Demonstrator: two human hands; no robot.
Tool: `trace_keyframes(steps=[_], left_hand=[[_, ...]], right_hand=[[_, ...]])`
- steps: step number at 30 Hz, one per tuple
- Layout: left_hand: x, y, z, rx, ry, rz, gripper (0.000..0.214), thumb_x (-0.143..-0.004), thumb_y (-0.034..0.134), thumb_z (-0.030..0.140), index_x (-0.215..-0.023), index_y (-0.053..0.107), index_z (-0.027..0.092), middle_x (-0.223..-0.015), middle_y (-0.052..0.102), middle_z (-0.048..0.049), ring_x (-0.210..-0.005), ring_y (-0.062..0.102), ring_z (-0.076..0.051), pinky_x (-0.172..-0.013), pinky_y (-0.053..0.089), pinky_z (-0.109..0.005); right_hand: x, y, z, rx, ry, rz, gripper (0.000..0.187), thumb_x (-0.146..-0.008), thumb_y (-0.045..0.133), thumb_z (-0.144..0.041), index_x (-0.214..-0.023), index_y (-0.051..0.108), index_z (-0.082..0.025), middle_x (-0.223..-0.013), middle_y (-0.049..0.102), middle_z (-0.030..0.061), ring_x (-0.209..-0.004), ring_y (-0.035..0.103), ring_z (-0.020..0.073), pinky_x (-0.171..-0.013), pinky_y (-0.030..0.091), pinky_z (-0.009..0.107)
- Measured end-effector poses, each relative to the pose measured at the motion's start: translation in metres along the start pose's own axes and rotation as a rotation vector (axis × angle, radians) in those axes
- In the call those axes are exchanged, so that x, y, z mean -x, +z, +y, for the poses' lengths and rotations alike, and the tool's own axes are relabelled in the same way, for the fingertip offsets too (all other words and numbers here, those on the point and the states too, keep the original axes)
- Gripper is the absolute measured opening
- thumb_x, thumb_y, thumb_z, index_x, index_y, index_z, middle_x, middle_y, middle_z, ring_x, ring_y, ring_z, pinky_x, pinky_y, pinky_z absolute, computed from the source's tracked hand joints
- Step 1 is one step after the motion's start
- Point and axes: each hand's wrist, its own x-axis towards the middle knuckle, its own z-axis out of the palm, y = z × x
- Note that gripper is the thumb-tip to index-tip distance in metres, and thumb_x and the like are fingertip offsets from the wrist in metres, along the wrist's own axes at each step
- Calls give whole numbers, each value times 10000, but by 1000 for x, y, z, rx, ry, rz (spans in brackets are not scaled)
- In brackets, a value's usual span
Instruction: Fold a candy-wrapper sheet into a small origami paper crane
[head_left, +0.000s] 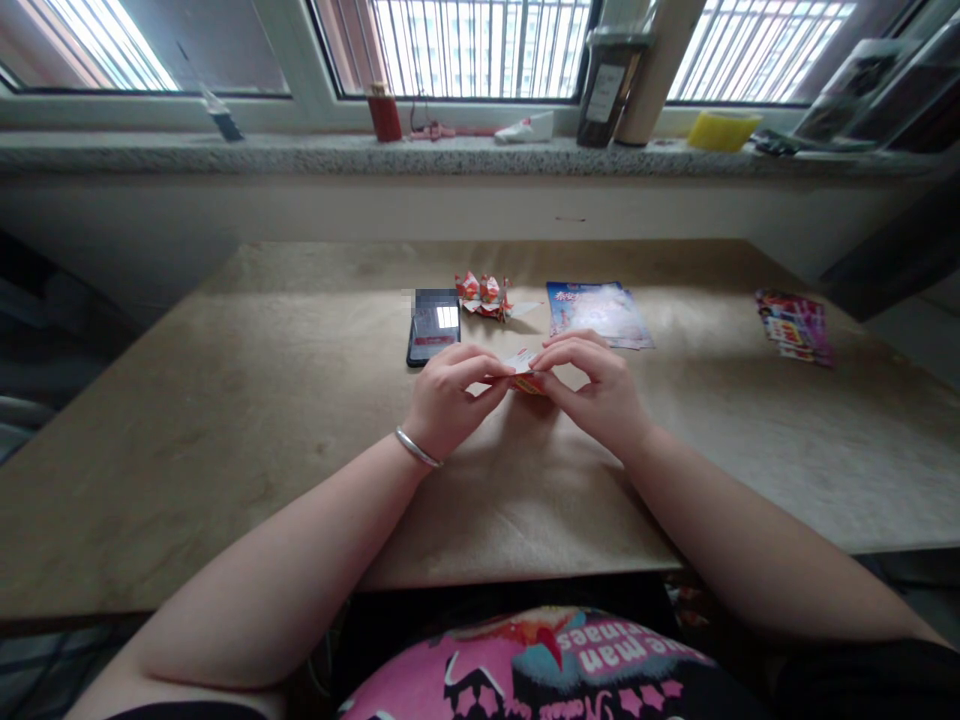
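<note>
Over the middle of the pale tabletop [225, 430], a small red-and-white paper piece [523, 360] is held between two bare hands, the left hand [450, 392] pinching its left end between thumb and fingers and the right hand [600, 385] gripping its right end likewise, fingertips close together. Beyond the left hand lies a dark phone [433, 332], with a red-and-white folded paper cluster [484, 296] just to its right. Beyond the right hand lie blue printed sheets [600, 315]; well apart, farther right, overlapping colourful cards [796, 328] rest near the table's edge.
</note>
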Motion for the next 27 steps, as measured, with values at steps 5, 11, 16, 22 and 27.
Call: trace_keyframes(steps=[5, 11, 16, 22, 27], left_hand=[[0, 0, 1, -61, 25, -50, 104, -807, 635, 277, -766, 662, 186, -749, 633, -29, -696, 568, -138, -658, 454, -271], [1, 2, 1, -47, 2, -46, 69, -803, 628, 245, -767, 647, 189, -735, 612, -19, -691, 559, -136, -649, 441, -263], [0, 2, 1, -112, 50, -66, 58, -784, 634, 222, -748, 638, 177, -733, 613, -23, -678, 558, -134, -637, 432, -257], [-1, -2, 6, -243, 78, -129, 97, -816, 599, 263, -773, 641, 187, -790, 643, -22, -713, 563, -137, -693, 426, -270], [-2, -5, 9, -295, 90, -197, 98, -813, 592, 249, -745, 635, 192, -783, 654, -12, -718, 550, -143, -707, 408, -278]], right_hand=[[2, 3, 0, 55, -50, -67, 65, -768, 640, -188, -772, 627, -252, -794, 685, 10, -900, 606, 195, -839, 487, 388], [4, 5, 3, 46, 11, -44, 108, -766, 610, -162, -818, 624, -256, -829, 677, 8, -892, 597, 187, -844, 485, 384], [3, 6, 3, 48, -29, -77, 105, -751, 600, -146, -768, 617, -248, -814, 671, 11, -894, 598, 188, -850, 485, 381], [2, 8, -1, 72, -50, -96, 89, -753, 600, -150, -769, 621, -235, -818, 657, 25, -879, 583, 189, -823, 490, 367], [3, 9, -3, 83, -19, -100, 114, -724, 616, -128, -756, 611, -237, -794, 659, 18, -912, 579, 196, -831, 485, 359]])
